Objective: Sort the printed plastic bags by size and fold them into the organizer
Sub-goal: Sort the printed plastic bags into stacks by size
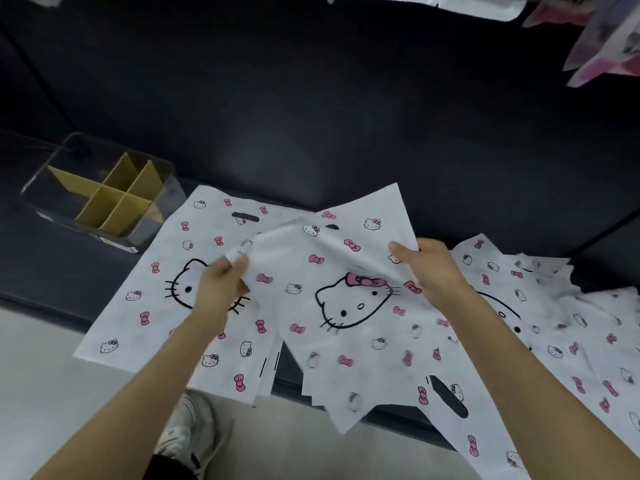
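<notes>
My left hand (pixel 221 289) pinches the curled far corner of the bag (pixel 346 341), my right hand (pixel 433 268) grips its right edge. It's held above the sofa (pixel 311 116), long axis away from me, handle hole far.

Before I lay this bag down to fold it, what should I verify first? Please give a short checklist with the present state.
1. Left hand grip on held bag: ok, fingers pinch its edge.
2. Right hand grip: ok, holds the opposite edge.
3. Only one bag lifted: cannot tell, several edges show below.
4. Held bag smooth: not ok, wrinkled.
5. Organizer compartments free: ok, visible ones look empty.
6. Right pile tidy: not ok, crumpled.
</notes>
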Action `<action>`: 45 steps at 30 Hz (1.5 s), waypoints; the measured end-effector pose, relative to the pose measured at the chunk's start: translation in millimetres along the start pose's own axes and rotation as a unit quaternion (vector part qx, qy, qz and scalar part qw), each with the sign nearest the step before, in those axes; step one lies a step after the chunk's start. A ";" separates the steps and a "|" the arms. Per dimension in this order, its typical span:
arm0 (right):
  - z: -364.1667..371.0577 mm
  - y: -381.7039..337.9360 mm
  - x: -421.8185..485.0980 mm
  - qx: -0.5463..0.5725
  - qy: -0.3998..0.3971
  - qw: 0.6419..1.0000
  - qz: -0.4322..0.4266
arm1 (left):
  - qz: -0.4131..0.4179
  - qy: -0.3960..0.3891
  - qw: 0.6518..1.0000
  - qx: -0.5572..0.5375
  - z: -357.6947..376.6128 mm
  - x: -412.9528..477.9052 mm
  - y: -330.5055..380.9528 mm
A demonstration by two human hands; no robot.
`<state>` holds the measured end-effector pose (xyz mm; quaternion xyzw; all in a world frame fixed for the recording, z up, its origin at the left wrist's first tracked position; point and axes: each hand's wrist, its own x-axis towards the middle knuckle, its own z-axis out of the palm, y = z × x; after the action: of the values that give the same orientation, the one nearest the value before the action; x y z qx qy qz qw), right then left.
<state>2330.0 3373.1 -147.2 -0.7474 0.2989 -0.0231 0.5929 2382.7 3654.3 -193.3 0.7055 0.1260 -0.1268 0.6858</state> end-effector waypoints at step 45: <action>127.7 80.3 -15.9 -0.190 0.054 0.979 -0.046 | 0.127 -0.106 0.671 0.723 -72.1 61.8 -82.8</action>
<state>2333.0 3482.5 -252.2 -0.8569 0.2947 -0.0338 0.4216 2411.9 3728.9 -290.5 0.9716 -0.1696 -0.1639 -0.0202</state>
